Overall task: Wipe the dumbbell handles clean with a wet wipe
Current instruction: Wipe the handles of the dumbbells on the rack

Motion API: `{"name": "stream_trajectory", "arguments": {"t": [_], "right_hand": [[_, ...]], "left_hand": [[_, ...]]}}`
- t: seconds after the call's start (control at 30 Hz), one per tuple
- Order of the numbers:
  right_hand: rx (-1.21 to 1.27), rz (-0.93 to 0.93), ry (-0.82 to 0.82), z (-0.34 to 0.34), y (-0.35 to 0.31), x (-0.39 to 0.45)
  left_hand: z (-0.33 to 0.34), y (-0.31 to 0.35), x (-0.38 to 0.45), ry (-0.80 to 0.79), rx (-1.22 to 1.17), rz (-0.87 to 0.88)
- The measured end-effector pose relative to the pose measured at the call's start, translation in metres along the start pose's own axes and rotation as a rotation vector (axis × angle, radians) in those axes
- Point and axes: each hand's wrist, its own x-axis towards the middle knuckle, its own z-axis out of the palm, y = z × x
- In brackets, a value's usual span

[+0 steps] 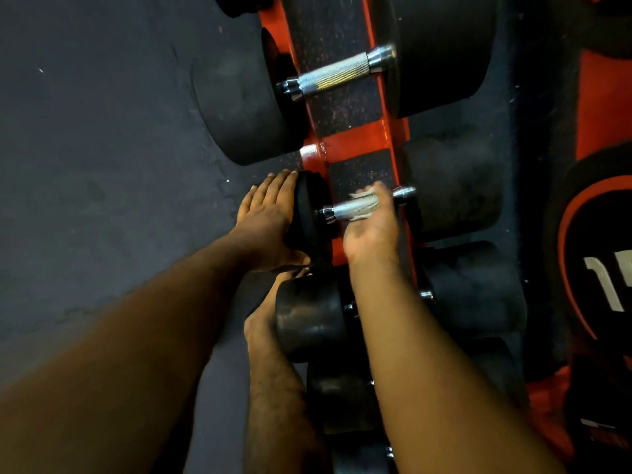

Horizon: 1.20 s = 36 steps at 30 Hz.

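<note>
A dumbbell with a knurled chrome handle (352, 207) and black rubber heads lies across the orange rack (355, 140) at mid-frame. My right hand (371, 227) curls round that handle from below, with a white wet wipe (364, 192) pressed between fingers and metal. My left hand (265, 220) lies flat with straight fingers against the dumbbell's near black head (309, 206). A larger dumbbell with a bare chrome handle (337, 74) sits on the rack above.
More black dumbbells (309, 319) fill the rack below my right forearm. A bare foot (263, 323) stands on the dark rubber floor (102, 148) beside the rack. A black and orange weight (591, 261) sits at the right edge.
</note>
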Motion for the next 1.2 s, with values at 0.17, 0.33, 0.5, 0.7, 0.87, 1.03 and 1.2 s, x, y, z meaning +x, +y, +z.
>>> {"name": "stream_trajectory", "arguments": {"t": [0.17,0.33,0.5,0.7,0.87,1.03,1.2], "right_hand": [[-0.196,0.051,-0.004,-0.01,0.022,-0.006],[-0.231,-0.114,0.088,-0.011,0.019,-0.025],[-0.986,-0.271,-0.054,-0.02,0.038,-0.066],[-1.892,-1.141,-0.131,-0.013,-0.022,-0.034],[-2.332,-1.108,-0.272,-0.03,-0.016,-0.027],[-2.521,-0.991,-0.572,-0.042,0.0,-0.043],[-2.296,-0.851,-0.643,-0.105,-0.01,-0.059]], "left_hand": [[0.002,-0.002,0.001,-0.001,0.001,-0.001],[0.001,-0.002,0.0,0.005,-0.015,-0.003],[0.0,-0.001,-0.001,0.008,-0.02,0.004],[0.0,-0.001,-0.001,-0.004,-0.031,0.01],[0.003,-0.001,-0.002,0.035,-0.013,0.01],[0.001,-0.005,-0.006,0.029,0.008,0.057],[0.012,-0.009,-0.036,0.136,-0.032,0.181]]}}
